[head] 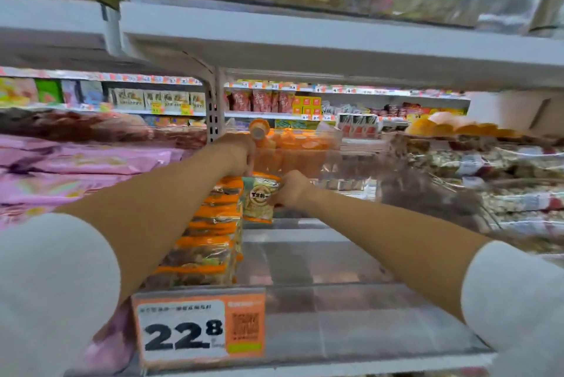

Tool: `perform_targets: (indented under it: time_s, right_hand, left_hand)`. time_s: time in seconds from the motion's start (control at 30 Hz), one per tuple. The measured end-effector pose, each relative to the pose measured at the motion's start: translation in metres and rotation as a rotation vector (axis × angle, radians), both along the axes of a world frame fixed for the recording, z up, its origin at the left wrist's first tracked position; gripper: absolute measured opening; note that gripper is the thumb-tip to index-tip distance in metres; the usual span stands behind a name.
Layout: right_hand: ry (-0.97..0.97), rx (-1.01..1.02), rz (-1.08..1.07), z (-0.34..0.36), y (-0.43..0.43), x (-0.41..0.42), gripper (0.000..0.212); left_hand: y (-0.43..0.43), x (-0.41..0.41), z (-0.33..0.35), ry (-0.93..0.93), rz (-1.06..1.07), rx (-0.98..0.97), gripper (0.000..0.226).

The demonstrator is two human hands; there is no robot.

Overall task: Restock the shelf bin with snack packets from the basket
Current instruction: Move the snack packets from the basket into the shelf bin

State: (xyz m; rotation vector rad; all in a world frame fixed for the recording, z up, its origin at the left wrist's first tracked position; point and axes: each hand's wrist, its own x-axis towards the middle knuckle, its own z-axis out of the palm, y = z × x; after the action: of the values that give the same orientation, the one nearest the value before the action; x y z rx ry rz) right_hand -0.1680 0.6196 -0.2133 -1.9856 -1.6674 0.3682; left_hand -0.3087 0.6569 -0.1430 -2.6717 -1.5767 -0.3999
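Nearest you, a price tag (198,327) fronts the clear bin (320,269). A row (207,233) of orange packets stands along the bin's left side. At the row's far end your right hand (293,189) grips one packet (261,201) upright, just beside the row. Your left hand (236,153) reaches over the row's far end, its fingers hidden, so you cannot tell whether it grips.

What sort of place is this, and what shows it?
Probably a shop's snack aisle: a price tag reading 22.8, stacked snack packets in a clear bin, and stocked shelves behind.
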Motion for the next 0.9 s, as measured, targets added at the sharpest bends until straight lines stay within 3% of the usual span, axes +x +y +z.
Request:
perform_targets:
  time_s: [0.1,0.23,0.3,0.33,0.4,0.43,0.47,0.53,0.57,0.73,0.9]
  right_hand:
    - [-0.129,-0.075,0.041,-0.008,-0.007,0.000,0.024]
    - [-0.035,-0.064,-0.035,-0.020,-0.003,-0.006,0.025]
    - [0.102,-0.063,-0.075,-0.017,-0.004,-0.009,0.014]
    - [0.083,-0.089,-0.088,-0.015,-0.003,-0.010,0.011]
    - [-0.197,-0.067,-0.074,-0.020,-0.005,-0.006,0.014]
    - [-0.248,-0.081,-0.070,-0.019,-0.005,-0.007,0.018]
    - [-0.177,-0.057,-0.050,-0.022,-0.003,-0.007,0.022]
    - [0.340,-0.066,-0.126,-0.019,0.000,-0.008,0.016]
    - [0.484,-0.053,-0.137,-0.018,0.002,-0.006,0.007]
    - [0.300,-0.163,-0.120,-0.011,-0.007,-0.001,0.026]
    - [0.136,-0.200,-0.088,0.028,-0.034,0.003,0.027]
  left_hand:
    - [0.002,0.001,-0.003,0.055,0.009,0.024,0.012]
    - [0.001,0.000,-0.004,0.111,0.037,0.064,0.004]
    - [0.001,-0.001,-0.004,0.120,0.054,0.065,0.011]
    - [0.000,-0.002,-0.004,0.119,0.058,0.061,0.012]
    - [-0.001,-0.003,-0.003,0.109,0.052,0.062,0.007]
    - [-0.001,-0.003,-0.003,0.104,0.052,0.063,0.007]
    - [0.000,-0.002,-0.003,0.103,0.048,0.067,0.007]
    - [0.000,-0.001,-0.003,0.122,0.044,0.062,0.007]
    - [-0.001,0.000,-0.002,0.130,0.042,0.060,0.005]
    - [-0.005,-0.001,-0.002,0.115,0.032,0.069,0.006]
    - [-0.028,0.004,0.001,-0.098,0.006,-0.006,0.016]
